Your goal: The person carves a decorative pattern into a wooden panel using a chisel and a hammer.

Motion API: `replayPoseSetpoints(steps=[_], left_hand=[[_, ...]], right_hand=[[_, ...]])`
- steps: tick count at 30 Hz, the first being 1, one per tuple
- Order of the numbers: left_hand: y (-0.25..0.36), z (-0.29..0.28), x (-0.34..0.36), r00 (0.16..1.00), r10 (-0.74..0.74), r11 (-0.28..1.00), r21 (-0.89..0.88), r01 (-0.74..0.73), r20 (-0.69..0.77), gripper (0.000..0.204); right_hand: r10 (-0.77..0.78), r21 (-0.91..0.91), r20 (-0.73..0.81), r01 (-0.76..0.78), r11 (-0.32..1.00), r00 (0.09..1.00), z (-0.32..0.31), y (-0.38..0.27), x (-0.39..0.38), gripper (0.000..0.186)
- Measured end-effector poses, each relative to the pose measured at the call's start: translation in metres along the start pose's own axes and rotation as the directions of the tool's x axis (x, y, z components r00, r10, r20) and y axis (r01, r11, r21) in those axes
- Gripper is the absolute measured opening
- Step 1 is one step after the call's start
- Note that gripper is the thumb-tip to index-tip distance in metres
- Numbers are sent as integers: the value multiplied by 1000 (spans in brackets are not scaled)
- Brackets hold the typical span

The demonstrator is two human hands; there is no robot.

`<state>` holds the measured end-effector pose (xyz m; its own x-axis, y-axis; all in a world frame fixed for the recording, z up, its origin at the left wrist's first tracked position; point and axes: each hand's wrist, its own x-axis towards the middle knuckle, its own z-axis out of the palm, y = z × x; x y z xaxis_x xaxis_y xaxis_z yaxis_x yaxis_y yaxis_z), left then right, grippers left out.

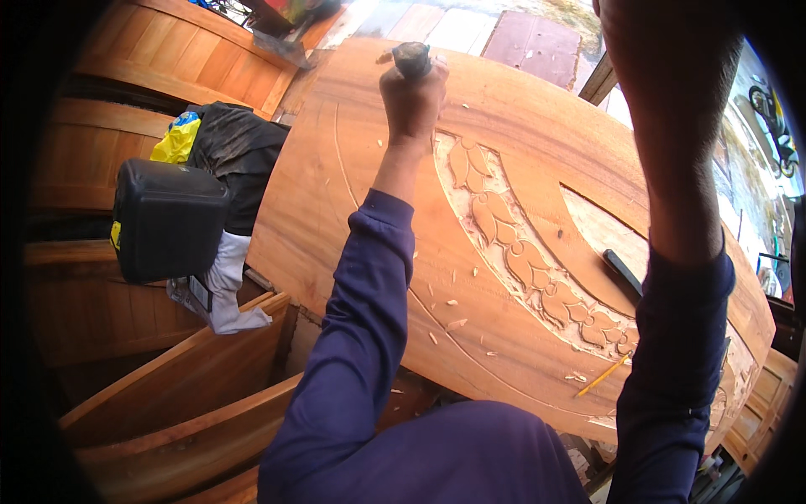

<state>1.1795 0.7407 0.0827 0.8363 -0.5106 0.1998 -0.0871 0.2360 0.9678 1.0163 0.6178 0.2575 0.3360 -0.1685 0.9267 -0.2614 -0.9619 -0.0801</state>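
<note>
My left hand (pixel 413 94) is wrapped around a dark, round-topped tool handle (pixel 411 56), held upright near the far edge of a wooden panel (pixel 378 239); the tool's lower end is hidden. A carved band of leaf shapes (pixel 525 260) curves across the panel, with pale chips scattered nearby. My right forearm (pixel 676 143) rises past the top edge at the right, and that hand is out of view. A black elongated tool (pixel 621 273) lies on the panel's right part, and a thin yellow pencil-like stick (pixel 604 375) lies below the carving.
At the left are a black plastic box or can (pixel 172 223), dark cloth (pixel 231 151), a white cloth (pixel 235 294), a yellow bag (pixel 176 139) and stacked wooden panels (pixel 185 395). A pale floor with boards (pixel 457 29) lies beyond, and a two-wheeled vehicle (pixel 772 130) stands at the far right.
</note>
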Motion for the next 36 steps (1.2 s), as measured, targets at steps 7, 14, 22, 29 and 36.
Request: replayPoseSetpoints(steps=[7,14,22,29,36], left_hand=[[-12,8,-3,982,182,983,32,-181,-39,10],[-29,1,3,971,238,962,139,-234,-17,16],[-5,6,7,1000,-11,1000,15,11,-8,31],[2,6,-13,998,17,1000,-17,-18,-61,25],[-19,6,-8,996,84,994,69,-84,4,14]], right_hand=[[-145,304,506,-19,953,850,61,-8,-89,64],[-93,274,582,-87,958,808,64,-5,-94,70],[214,370,577,-486,792,788,-8,-5,-67,65],[227,705,107,-235,669,968,-9,-24,-28,73],[72,219,247,-128,967,966,41,-8,-79,48]])
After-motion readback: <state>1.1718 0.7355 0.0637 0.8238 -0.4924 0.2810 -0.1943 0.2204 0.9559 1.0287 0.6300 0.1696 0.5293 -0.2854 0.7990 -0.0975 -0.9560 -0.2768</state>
